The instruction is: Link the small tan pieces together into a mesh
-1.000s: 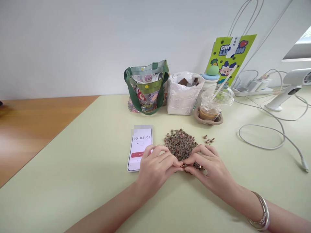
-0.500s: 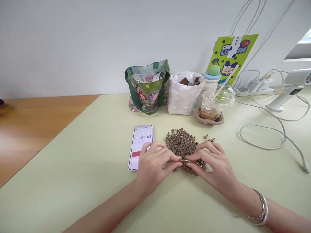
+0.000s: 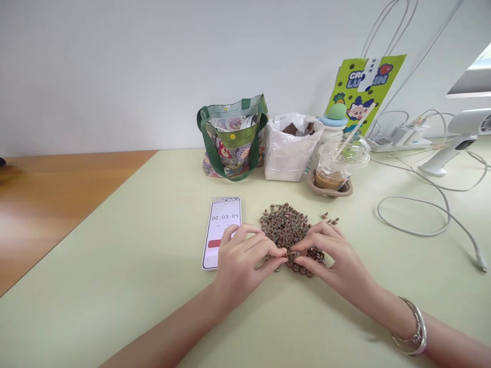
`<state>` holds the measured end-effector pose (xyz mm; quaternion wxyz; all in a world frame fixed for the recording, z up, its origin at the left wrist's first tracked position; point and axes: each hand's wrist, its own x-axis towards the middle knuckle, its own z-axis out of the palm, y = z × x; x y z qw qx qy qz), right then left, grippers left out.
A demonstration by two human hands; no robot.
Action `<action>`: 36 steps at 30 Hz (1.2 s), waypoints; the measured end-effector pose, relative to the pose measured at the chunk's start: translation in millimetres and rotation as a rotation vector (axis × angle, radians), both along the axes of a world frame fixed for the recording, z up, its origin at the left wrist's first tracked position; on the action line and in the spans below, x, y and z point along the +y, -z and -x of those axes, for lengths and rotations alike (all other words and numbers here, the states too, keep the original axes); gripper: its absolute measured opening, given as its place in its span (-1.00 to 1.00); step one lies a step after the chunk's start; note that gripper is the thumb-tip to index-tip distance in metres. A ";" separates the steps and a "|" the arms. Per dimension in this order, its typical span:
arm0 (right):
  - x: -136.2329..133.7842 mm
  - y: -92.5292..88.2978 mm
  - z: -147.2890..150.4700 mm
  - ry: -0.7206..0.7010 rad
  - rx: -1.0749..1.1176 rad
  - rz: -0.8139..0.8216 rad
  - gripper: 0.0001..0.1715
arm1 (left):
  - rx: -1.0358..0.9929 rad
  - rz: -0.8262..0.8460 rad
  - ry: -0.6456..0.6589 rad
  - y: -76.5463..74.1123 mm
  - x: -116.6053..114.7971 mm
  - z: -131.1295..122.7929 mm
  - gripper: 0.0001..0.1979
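On the pale green tabletop [image 3: 115,266], our curled left hand [image 3: 243,266] and curled right hand [image 3: 333,260] both pinch a tiny brass-coloured bead [image 3: 292,254], its long axis lying sideways between them, while a heap of similar bronze beads [image 3: 284,225] spreads toward twelve o'clock.

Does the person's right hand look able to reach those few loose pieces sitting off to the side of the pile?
Probably yes. The right hand sits just below the loose pieces, with nothing standing between them. Its fingertips are at work at the front edge of the pile, so it would likely let go first.
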<state>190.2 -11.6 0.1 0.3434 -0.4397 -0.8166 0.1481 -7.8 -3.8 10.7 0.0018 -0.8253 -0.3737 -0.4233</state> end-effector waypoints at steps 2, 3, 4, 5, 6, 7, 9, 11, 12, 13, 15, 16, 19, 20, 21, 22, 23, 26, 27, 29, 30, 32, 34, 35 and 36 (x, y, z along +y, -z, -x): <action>-0.3 0.0 0.1 0.004 0.006 -0.007 -0.90 | -0.002 -0.004 0.003 0.4 0.1 0.0 -0.90; -0.3 0.0 0.1 0.006 0.009 -0.013 -0.90 | -0.003 -0.008 0.003 0.6 0.2 -0.1 -0.90; -0.3 0.1 0.0 0.010 0.011 -0.020 -0.89 | -0.005 -0.011 0.000 0.8 0.2 -0.2 -0.90; -0.3 0.1 -0.1 0.015 0.011 -0.029 -0.89 | -0.006 -0.012 -0.002 1.0 0.3 -0.4 -0.90; -0.4 0.1 -0.1 0.022 0.010 -0.038 -0.89 | -0.006 -0.012 -0.003 1.3 0.3 -0.7 -0.90; -0.6 0.1 0.0 0.025 0.007 -0.046 -0.89 | -0.007 -0.011 -0.003 1.7 0.2 -1.0 -0.90; -1.2 0.2 0.4 0.018 0.001 -0.058 -0.90 | -0.005 -0.011 0.008 3.1 -0.1 -1.4 -0.90; -1.9 0.7 0.9 -0.011 -0.010 -0.065 -0.91 | -0.001 -0.021 0.029 5.0 -0.6 -1.7 -0.90; -2.2 1.2 1.1 -0.028 -0.018 -0.070 -0.91 | 0.003 -0.028 0.040 6.0 -0.9 -1.8 -0.89; -2.5 1.8 1.2 -0.041 -0.028 -0.074 -0.92 | 0.007 -0.035 0.049 7.0 -1.1 -1.8 -0.87; -2.9 3.6 0.9 -0.056 -0.046 -0.078 -0.91 | 0.014 -0.046 0.063 8.5 -1.6 -1.8 -0.86; -2.9 4.7 0.6 -0.059 -0.052 -0.076 -0.90 | 0.015 -0.053 0.070 8.9 -1.8 -1.8 -0.86; -2.7 7.9 -0.4 -0.068 -0.059 -0.056 -0.86 | 0.011 -0.071 0.079 9.8 -2.3 -2.1 -0.84; -2.7 8.8 -0.7 -0.074 -0.060 -0.049 -0.84 | 0.008 -0.076 0.075 10.0 -2.4 -2.3 -0.84; -2.6 9.6 -0.9 -0.082 -0.062 -0.042 -0.83 | 0.007 -0.079 0.072 10.3 -2.5 -2.5 -0.84; -2.6 10.3 -1.1 -0.090 -0.064 -0.039 -0.83 | 0.010 -0.077 0.070 10.6 -2.6 -2.6 -0.84; -2.7 10.9 -1.2 -0.097 -0.067 -0.039 -0.84 | 0.012 -0.073 0.068 11.1 -2.7 -2.6 -0.84; -3.1 12.4 -1.7 -0.102 -0.088 -0.061 -0.86 | 0.022 -0.056 0.076 12.6 -2.5 -2.0 -0.85; -3.2 12.8 -1.8 -0.096 -0.096 -0.076 -0.86 | 0.023 -0.053 0.080 13.0 -2.5 -1.6 -0.85; -3.5 13.5 -2.2 -0.087 -0.105 -0.098 -0.86 | 0.023 -0.047 0.087 13.7 -2.5 -0.8 -0.85; -3.6 13.7 -2.4 -0.085 -0.102 -0.102 -0.86 | 0.025 -0.041 0.089 13.9 -2.6 -0.5 -0.85; -3.7 13.7 -2.7 -0.094 -0.092 -0.094 -0.84 | 0.027 -0.036 0.088 14.3 -3.0 -0.5 -0.85; -4.0 13.3 -2.7 -0.104 -0.084 -0.076 -0.83 | 0.028 -0.045 0.085 14.5 -3.6 -1.0 -0.84; -4.3 13.0 -2.6 -0.107 -0.084 -0.068 -0.82 | 0.026 -0.054 0.084 14.7 -3.8 -1.4 -0.84; -4.5 12.6 -2.4 -0.109 -0.088 -0.061 -0.82 | 0.024 -0.063 0.084 14.9 -3.9 -1.7 -0.84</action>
